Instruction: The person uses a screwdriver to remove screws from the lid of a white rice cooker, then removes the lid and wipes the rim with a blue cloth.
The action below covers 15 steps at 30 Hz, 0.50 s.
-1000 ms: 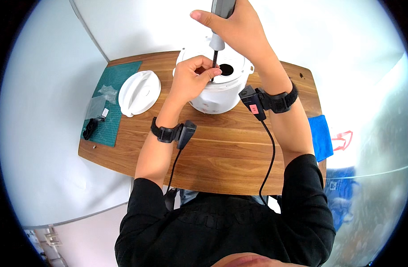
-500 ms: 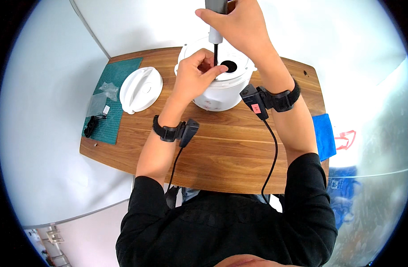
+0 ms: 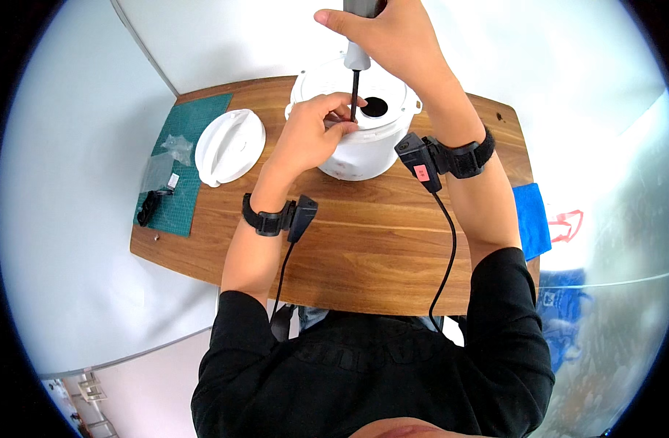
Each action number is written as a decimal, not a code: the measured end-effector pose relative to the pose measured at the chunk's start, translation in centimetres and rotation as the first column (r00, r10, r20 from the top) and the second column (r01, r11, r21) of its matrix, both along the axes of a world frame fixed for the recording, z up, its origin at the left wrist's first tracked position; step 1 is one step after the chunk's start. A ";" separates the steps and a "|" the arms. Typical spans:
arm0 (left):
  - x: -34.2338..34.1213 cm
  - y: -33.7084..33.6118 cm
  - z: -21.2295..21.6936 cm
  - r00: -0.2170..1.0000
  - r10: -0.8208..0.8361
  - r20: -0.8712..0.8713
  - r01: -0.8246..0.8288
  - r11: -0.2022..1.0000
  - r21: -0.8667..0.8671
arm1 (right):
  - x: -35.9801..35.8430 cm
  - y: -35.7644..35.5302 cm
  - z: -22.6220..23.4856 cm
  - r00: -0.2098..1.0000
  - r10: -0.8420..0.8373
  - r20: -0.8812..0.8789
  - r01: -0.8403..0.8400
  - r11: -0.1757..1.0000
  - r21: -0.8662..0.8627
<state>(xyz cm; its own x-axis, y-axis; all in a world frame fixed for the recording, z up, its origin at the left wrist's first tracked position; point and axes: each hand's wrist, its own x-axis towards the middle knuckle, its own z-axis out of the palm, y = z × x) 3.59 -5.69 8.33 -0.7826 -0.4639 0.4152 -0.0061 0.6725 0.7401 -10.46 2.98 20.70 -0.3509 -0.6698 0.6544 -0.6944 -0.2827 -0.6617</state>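
My right hand (image 3: 399, 42) is closed around the grey handle of a screwdriver (image 3: 358, 57), held upright at the top of the view. Its dark shaft points down onto the flat top of a white round appliance (image 3: 358, 159), which looks like an overturned rice cooker. Beside the shaft, a round black opening (image 3: 374, 107) shows in that top. My left hand (image 3: 310, 135) has thumb and fingers curled around the shaft's lower end, near the appliance's rim. What lies directly under the tip is hidden by the fingers.
A white oval lid (image 3: 231, 148) with a raised handle rests left of the appliance. Clear plastic bags (image 3: 177, 150) and a coiled black cable (image 3: 149, 209) lie on a green cutting mat (image 3: 192, 120). A blue cloth (image 3: 531, 221) hangs over the right table edge.
The left thumb has drawn back from the black opening toward the shaft's lower end. The screwdriver's handle has shifted slightly to the right, still in the right hand.
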 end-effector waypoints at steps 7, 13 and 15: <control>-0.2 0.7 0.8 0.998 0.045 0.044 -0.045 0.999 -0.010 | -1.8 -1.6 -1.9 0.950 0.178 0.255 -0.151 0.981 -0.120; -0.3 0.8 0.4 0.996 0.072 0.047 -0.068 0.994 -0.086 | -1.4 -0.5 -1.0 0.986 0.074 0.148 -0.055 0.990 -0.129; -0.4 0.7 0.0 0.998 0.063 0.006 -0.062 0.991 -0.117 | -2.3 -0.5 -1.1 0.965 0.165 0.205 -0.137 0.980 -0.145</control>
<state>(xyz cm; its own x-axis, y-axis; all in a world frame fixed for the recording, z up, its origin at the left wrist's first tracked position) 3.24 -4.97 8.35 -0.7579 -0.4608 0.4618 -0.0576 0.7524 0.6562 -12.75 2.53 19.56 -0.3940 -0.6413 0.6584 -0.4822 -0.4656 -0.7421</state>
